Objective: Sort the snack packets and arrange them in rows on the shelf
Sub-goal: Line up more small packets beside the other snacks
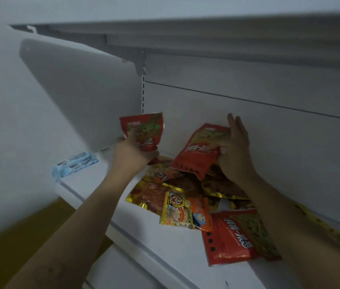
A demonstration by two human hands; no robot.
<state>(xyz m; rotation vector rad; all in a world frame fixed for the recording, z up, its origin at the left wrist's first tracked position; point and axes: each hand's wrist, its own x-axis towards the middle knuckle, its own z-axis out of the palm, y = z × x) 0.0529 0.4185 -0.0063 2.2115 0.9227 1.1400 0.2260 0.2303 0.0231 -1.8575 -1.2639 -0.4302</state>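
Note:
My left hand (132, 154) grips a small red snack packet (146, 132) upright at the back left of the white shelf (144, 230). A larger red packet with green sticks printed on it (200, 149) is tilted above the pile, held by my right hand (235, 151) with the thumb under it and the fingers up along its right edge. Below lies a heap of gold-edged packets (177, 184). A yellow cartoon packet (175, 211) and an orange one (201, 211) lie in front. Another big red packet (238, 236) lies at the front right.
A white side panel (77, 94) closes the shelf's left end, with a blue label (75, 163) at its foot. The upper shelf (206, 36) overhangs. The white back wall (269, 142) stands behind. A yellow packet (331, 232) lies under my right forearm. Brown floor (18, 236) shows lower left.

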